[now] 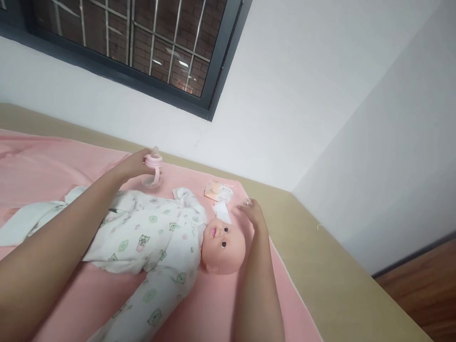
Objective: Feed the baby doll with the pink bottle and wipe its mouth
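Note:
My left hand [138,162] is closed around a baby bottle [154,164] with a pink collar, a pink handle and a clear nipple on top. The bottle is upright, at the far side of a baby doll [224,244]. Beyond the doll's head, my right hand [255,213] has its fingers closed on a small clear cap [247,203]. Lying on its back between my arms, the doll wears a white suit [153,228] printed with green and pink figures. My left forearm passes over its lower body and hides part of it.
A pink sheet [213,308] covers much of the wooden surface [302,242]. Near the doll's head lie a soft wipes packet [218,191] and a white tissue [221,212]. A white wall [267,118] and a barred window [142,42] stand behind.

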Demonstrator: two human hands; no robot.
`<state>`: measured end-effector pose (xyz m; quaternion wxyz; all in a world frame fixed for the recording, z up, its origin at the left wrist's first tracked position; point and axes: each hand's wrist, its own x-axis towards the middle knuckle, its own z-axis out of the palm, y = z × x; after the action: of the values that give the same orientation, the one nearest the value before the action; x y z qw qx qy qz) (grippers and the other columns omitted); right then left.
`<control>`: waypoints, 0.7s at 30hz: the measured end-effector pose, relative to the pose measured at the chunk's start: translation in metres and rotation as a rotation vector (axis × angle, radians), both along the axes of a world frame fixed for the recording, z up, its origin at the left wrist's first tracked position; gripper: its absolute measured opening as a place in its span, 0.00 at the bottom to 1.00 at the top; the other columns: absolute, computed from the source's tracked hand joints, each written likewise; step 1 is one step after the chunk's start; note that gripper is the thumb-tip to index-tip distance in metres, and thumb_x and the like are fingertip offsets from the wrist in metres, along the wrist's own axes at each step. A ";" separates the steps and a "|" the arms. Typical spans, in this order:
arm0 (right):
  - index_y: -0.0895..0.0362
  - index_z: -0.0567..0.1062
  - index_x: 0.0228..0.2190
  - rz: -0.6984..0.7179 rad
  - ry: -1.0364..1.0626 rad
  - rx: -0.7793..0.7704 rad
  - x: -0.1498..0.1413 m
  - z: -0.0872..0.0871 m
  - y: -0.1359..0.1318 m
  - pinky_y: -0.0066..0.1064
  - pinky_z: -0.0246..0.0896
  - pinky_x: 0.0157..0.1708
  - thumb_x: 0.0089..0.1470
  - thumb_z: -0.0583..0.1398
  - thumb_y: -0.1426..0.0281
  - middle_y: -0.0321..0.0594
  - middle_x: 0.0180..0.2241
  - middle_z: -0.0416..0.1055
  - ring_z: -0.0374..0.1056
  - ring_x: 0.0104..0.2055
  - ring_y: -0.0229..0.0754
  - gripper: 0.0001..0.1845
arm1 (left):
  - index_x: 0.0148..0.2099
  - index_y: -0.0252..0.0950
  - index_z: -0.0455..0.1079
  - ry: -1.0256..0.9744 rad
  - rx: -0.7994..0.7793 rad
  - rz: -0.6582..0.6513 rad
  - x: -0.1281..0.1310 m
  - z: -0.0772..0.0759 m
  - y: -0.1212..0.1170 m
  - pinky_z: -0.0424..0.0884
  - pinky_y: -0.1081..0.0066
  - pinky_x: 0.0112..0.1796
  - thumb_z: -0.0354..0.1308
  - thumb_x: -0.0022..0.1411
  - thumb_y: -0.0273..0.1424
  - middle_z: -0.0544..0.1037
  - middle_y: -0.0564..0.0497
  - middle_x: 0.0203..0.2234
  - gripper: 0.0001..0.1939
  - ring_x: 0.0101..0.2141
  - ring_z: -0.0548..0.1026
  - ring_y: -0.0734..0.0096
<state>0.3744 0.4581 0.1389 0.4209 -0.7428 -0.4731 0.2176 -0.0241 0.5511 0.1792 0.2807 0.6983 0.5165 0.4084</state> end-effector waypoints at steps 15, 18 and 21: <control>0.48 0.59 0.57 0.523 0.068 0.636 -0.113 0.116 -0.061 0.41 0.63 0.55 0.48 0.64 0.56 0.42 0.52 0.67 0.66 0.53 0.44 0.36 | 0.62 0.44 0.52 0.101 0.232 -0.386 0.089 0.049 -0.097 0.69 0.65 0.37 0.59 0.50 0.31 0.75 0.50 0.42 0.38 0.39 0.75 0.58; 0.47 0.60 0.56 0.568 -0.001 0.593 -0.133 0.114 -0.065 0.43 0.63 0.55 0.50 0.62 0.58 0.40 0.53 0.65 0.65 0.54 0.46 0.33 | 0.63 0.44 0.51 0.118 0.249 -0.405 0.090 0.055 -0.112 0.68 0.66 0.36 0.58 0.51 0.30 0.75 0.50 0.43 0.37 0.39 0.74 0.58; 0.46 0.61 0.56 0.579 -0.030 0.509 -0.140 0.112 -0.066 0.45 0.63 0.54 0.51 0.62 0.60 0.40 0.52 0.66 0.65 0.54 0.46 0.32 | 0.63 0.44 0.51 0.119 0.270 -0.397 0.090 0.057 -0.117 0.68 0.67 0.35 0.57 0.52 0.31 0.75 0.50 0.42 0.37 0.39 0.74 0.59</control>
<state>0.2346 0.3918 0.2508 0.5060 -0.4533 -0.7082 0.1922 0.0662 0.4341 0.2365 0.2287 0.8402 0.3254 0.3686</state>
